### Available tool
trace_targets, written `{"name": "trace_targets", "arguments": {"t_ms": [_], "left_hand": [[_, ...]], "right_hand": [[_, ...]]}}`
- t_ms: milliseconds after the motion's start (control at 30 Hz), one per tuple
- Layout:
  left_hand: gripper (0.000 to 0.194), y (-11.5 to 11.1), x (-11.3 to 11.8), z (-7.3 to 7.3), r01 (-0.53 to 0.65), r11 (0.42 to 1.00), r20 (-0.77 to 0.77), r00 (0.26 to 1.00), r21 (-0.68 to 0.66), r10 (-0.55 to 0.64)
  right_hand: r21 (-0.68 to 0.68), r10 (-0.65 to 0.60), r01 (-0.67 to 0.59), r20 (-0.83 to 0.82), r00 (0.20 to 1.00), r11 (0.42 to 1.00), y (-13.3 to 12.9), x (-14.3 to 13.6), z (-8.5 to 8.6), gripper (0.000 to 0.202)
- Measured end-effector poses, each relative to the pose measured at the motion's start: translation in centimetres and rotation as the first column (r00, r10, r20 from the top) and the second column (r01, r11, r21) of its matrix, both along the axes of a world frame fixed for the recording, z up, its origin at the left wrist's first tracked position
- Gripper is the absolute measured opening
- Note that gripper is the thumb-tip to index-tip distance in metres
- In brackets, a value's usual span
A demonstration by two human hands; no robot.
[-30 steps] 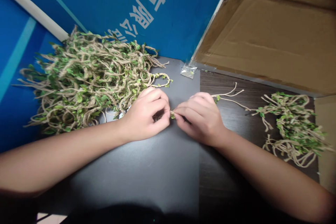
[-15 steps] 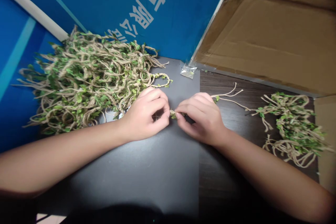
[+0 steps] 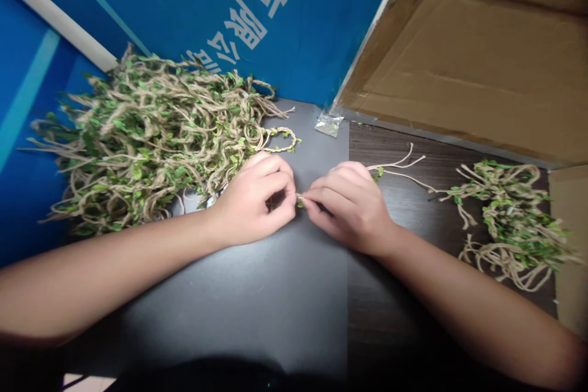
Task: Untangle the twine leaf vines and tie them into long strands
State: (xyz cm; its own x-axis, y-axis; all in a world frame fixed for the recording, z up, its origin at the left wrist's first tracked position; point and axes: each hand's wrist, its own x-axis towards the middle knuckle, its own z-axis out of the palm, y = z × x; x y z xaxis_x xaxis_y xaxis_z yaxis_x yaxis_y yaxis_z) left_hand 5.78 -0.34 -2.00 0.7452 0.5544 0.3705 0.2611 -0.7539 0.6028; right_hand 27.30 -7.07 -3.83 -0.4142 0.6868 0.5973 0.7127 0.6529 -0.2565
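Note:
A braided twine cord with small green leaves is pinched between my two hands, and only a short piece of it shows. My left hand grips its left part with thumb and fingertips. Close beside it, my right hand pinches the cord too, its fingers curled over. Loose twine ends stick out behind the right hand onto the dark wood. Just beyond my left hand lies a large heap of leafy twine cords. What sits inside the curled fingers is hidden.
A smaller bunch of leafy twine cords lies at the right. A small clear plastic bag rests at the back edge of the grey board. Cardboard stands at the back right, a blue printed panel behind.
My right hand has shifted slightly left, so its fingertips are closer to my left hand and less cord shows between them. The heaps have stayed in place.

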Motion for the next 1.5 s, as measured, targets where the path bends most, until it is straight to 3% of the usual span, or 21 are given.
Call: {"name": "trace_targets", "arguments": {"t_ms": [633,900,1033,1200,1367,1500], "left_hand": [[0.014,-0.03,-0.08,0.34,-0.001,0.998,0.003,1.0,-0.055,0.001],[0.012,0.19,-0.03,0.26,0.028,0.996,0.067,0.998,-0.082,-0.022],[0.013,0.24,-0.05,0.35,0.025,0.997,0.061,0.998,-0.071,-0.021],[0.013,0.11,-0.19,0.28,0.019,0.998,0.047,0.999,-0.059,-0.016],[0.012,0.05,-0.21,0.02,0.018,0.999,0.037,0.999,-0.042,-0.017],[0.012,0.08,-0.16,0.09,0.011,0.999,0.03,0.999,-0.047,-0.01]], "right_hand": [[-0.001,0.035,-0.036,-0.145,0.989,0.999,-0.26,-0.12,0.1,0.012],[-0.085,0.008,-0.028,-0.225,0.974,0.996,0.07,-0.07,0.38,0.008],[-0.053,0.026,-0.035,-0.165,0.986,0.998,-0.19,0.0,0.33,0.01],[0.079,-0.017,0.013,0.043,0.999,0.997,-0.54,0.03,0.34,0.016],[0.11,-0.064,0.048,0.148,0.987,0.993,-0.55,-0.14,0.46,0.002],[0.128,-0.068,0.047,0.159,0.985,0.991,-0.58,-0.22,0.5,0.001]]}}
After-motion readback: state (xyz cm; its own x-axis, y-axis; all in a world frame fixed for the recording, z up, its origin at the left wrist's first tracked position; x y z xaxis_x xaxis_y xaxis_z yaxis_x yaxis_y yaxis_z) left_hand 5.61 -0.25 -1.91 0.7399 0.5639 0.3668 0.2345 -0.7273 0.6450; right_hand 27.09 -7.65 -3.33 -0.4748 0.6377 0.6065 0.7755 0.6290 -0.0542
